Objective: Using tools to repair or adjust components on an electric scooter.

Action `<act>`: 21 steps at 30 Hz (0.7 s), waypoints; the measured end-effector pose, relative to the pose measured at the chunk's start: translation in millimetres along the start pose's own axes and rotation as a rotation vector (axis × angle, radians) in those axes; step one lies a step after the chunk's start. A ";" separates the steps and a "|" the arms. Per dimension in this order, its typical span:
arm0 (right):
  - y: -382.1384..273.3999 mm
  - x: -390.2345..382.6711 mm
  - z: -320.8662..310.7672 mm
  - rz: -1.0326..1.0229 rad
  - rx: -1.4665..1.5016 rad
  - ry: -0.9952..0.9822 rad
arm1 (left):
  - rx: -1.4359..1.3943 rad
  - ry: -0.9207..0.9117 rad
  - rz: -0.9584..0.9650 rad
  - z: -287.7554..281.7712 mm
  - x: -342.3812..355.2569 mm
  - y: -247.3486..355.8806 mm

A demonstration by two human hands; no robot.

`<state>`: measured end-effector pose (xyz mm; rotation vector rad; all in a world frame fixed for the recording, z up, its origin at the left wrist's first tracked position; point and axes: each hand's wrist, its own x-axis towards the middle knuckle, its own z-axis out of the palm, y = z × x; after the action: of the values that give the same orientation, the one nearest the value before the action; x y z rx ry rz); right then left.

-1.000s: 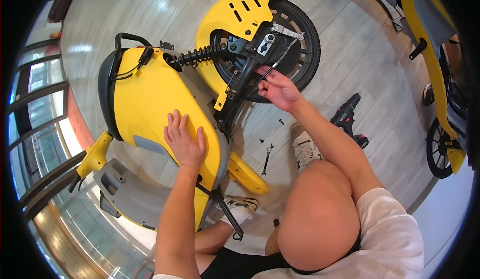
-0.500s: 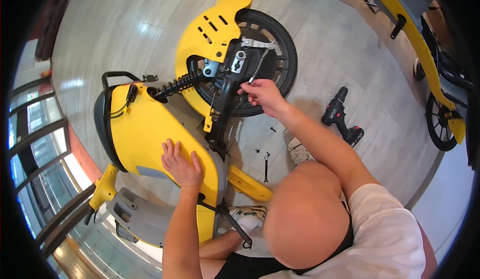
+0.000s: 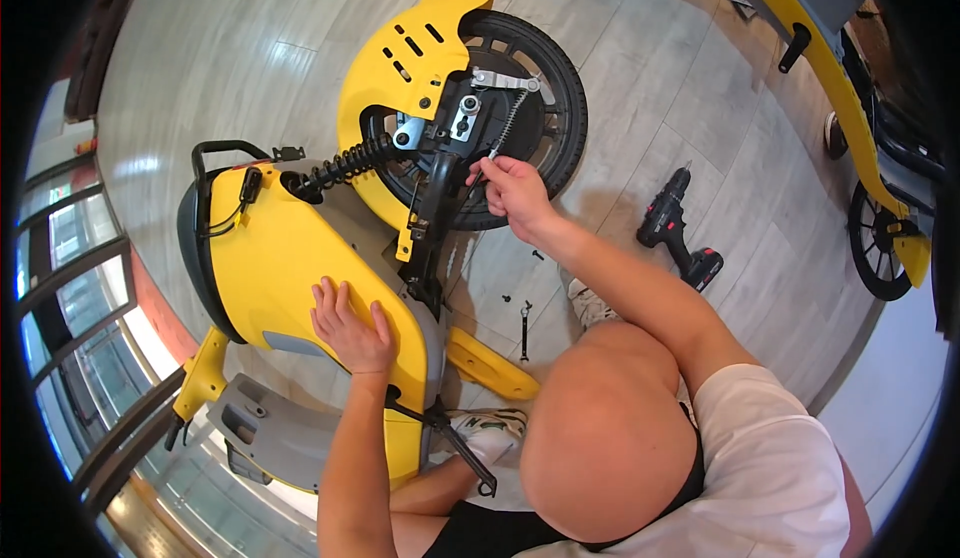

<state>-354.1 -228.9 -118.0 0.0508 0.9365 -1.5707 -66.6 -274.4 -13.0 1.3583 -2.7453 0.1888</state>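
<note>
A yellow scooter [image 3: 275,258] lies on its side in front of me. My left hand [image 3: 352,328] rests flat on its body panel, fingers spread. The fingers of my right hand [image 3: 515,196] pinch the lower end of a brake cable [image 3: 513,121], where a thin spring surrounds it. That cable runs up to a silver brake lever arm [image 3: 505,81] at the hub of the rear wheel [image 3: 575,108]. Beside my right fingertips is the black swingarm [image 3: 437,193]. A coil shock absorber [image 3: 350,164] and a slotted yellow fender [image 3: 372,83] are farther left.
On the floor to the right lies a black cordless drill [image 3: 668,220]. A small wrench [image 3: 525,334] and several screws [image 3: 538,255] lie near my foot. A yellow trim piece [image 3: 490,366] sits by the scooter's underside. Another yellow scooter [image 3: 835,88] stands at the far right.
The whole view has shifted slightly, so the scooter appears a little farther left. Both hands keep their places, the left on the panel, the right pinching the brake cable.
</note>
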 end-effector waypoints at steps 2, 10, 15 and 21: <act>0.8 -0.7 1.0 -0.019 0.040 -0.004 | -0.004 0.004 -0.004 0.1 -0.1 0.5; -2.3 -1.2 3.9 -0.058 0.013 0.122 | 0.005 0.012 0.008 2.3 -1.2 -0.7; -3.6 -1.7 9.8 -0.077 0.057 0.160 | 0.009 0.007 0.006 2.3 -1.3 -0.2; 9.5 0.3 5.0 -0.052 0.219 0.067 | -0.007 0.009 0.006 2.4 -2.2 -0.7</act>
<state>-343.8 -231.4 -119.8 0.2360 0.8192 -1.7238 -64.7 -273.4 -15.6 1.3452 -2.7405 0.1850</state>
